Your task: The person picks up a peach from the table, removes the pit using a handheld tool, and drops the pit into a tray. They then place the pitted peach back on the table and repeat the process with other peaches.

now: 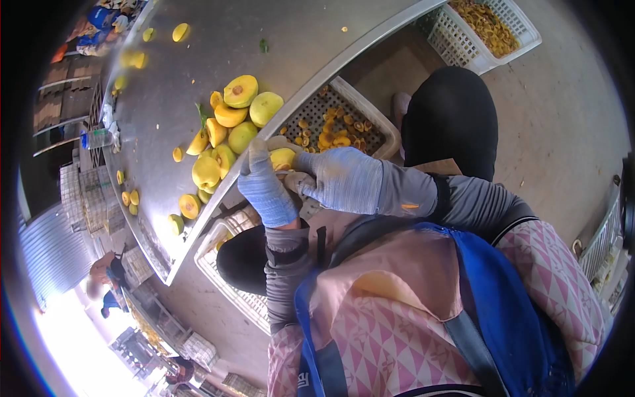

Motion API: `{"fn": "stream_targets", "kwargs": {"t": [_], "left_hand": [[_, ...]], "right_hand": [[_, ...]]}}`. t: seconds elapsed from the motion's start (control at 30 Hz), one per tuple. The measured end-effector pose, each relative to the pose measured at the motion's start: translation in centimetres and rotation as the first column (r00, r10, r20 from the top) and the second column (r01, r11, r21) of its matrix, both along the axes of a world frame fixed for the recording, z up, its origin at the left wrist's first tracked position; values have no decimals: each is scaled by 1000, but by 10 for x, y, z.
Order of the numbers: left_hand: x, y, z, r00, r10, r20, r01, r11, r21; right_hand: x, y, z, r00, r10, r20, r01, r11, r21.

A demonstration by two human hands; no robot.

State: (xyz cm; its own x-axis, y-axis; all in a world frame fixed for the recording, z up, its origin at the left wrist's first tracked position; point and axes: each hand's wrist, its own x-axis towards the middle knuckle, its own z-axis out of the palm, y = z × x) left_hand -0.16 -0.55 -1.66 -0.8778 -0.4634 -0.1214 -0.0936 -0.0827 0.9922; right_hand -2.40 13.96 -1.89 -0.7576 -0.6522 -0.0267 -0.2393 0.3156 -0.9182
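Blue apron (pixel 496 311) foremost; left hand (pixel 264 188) grasping yellow fruit (pixel 282 157); right hand (pixel 344 177) apparently gripping it too.

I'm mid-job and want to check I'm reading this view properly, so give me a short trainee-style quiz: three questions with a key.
1. True or false: the left hand is gloved, but the right hand is not.
2. Multiple choice: where does the main fruit pile lie?
A) On the floor
B) On the metal table
C) On the person's lap
3. Short answer: what is the main colour of the fruit piece between the two hands?

Key:
1. False; both hands are gloved.
2. B.
3. Yellow.
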Motion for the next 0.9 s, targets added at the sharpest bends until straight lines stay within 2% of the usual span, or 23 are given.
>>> {"fn": "stream_targets", "kwargs": {"t": [0.07, 0.1, 0.13, 0.17, 0.23, 0.3, 0.33, 0.37, 0.4, 0.47, 0.5, 0.53, 0.57, 0.6, 0.67, 0.7, 0.73, 0.77, 0.8, 0.83, 0.87, 0.9], "left_hand": [[-1, 1, -1, 1000, -10, 19, 10, 1000, 26], [0, 2, 0, 1000, -6, -3, 7, 993, 119], [1, 2, 1, 1000, 2, -25, 3, 978, 210], [2, 2, 1, 1000, 6, -29, 0, 978, 208], [-2, 2, -1, 1000, 4, -13, 1, 909, 418], [5, -2, 3, 1000, 15, -13, -9, 918, 397], [9, -6, 7, 1000, 23, -11, -17, 925, 379], [12, -10, 11, 992, 128, 22, -130, 963, 236], [19, -16, 22, 989, 147, 2, -144, 964, 224], [41, -28, 49, 976, 209, -61, -215, 969, -122], [53, -47, 55, 962, 267, -57, -272, 953, -131], [65, -68, 60, 944, 326, -51, -329, 934, -139], [75, -78, 66, 907, 407, -112, -420, 842, -340], [88, -87, 72, 864, 469, -184, -491, 701, -517], [148, -183, 40, 887, 453, -83, -377, 611, -696], [170, -212, 32, 883, 460, -89, -386, 606, -696], [187, -235, 27, 816, 550, 179, -295, 662, -689], [197, -248, 22, 678, 592, 436, -215, 727, -653], [198, -252, 19, 675, 597, 435, -221, 725, -653], [197, -256, 15, 681, 598, 423, 91, 505, -859], [195, -260, 11, 689, 594, 414, 382, 188, -905], [173, -248, 21, 781, 522, 343, 232, 268, -935]], "right_hand": [[-1, 3, -1, 996, 7, 89, -4, 999, -42], [-2, 6, 0, 996, 9, 88, -5, 999, -43], [-2, 8, 3, 984, 34, 173, -7, 987, -158], [-2, 10, 5, 966, 70, 249, 0, 963, -271], [-1, 10, 3, 961, 90, 261, -19, 965, -262], [3, 11, 2, 954, 111, 277, -37, 965, -258], [2, 12, 2, 976, 51, 213, -12, 984, -179], [-1, 12, 4, 991, 0, 137, 15, 994, -106], [-3, 11, 7, 993, 21, 119, -6, 993, -122], [-5, 12, 15, 999, 46, 25, -50, 988, 149], [-3, 7, 0, 996, 62, -71, -53, 991, 120], [-3, 8, -2, 994, 73, -88, -62, 992, 114], [-1, 8, -3, 986, 46, -161, -27, 993, 116], [1, 7, -4, 973, 18, -229, 9, 993, 117], [2, 6, -5, 972, 54, -227, -21, 989, 143], [2, 5, -5, 971, 79, -226, -41, 985, 169], [1, 4, -6, 968, 85, -236, -46, 985, 165], [2, 3, -7, 967, 105, -231, -67, 984, 164], [4, 3, -7, 967, 124, -223, -87, 982, 166], [5, 2, -6, 966, 128, -226, -91, 982, 166], [4, 2, -5, 963, 136, -232, -94, 979, 183], [3, 1, -3, 960, 145, -238, -97, 975, 200]]}}
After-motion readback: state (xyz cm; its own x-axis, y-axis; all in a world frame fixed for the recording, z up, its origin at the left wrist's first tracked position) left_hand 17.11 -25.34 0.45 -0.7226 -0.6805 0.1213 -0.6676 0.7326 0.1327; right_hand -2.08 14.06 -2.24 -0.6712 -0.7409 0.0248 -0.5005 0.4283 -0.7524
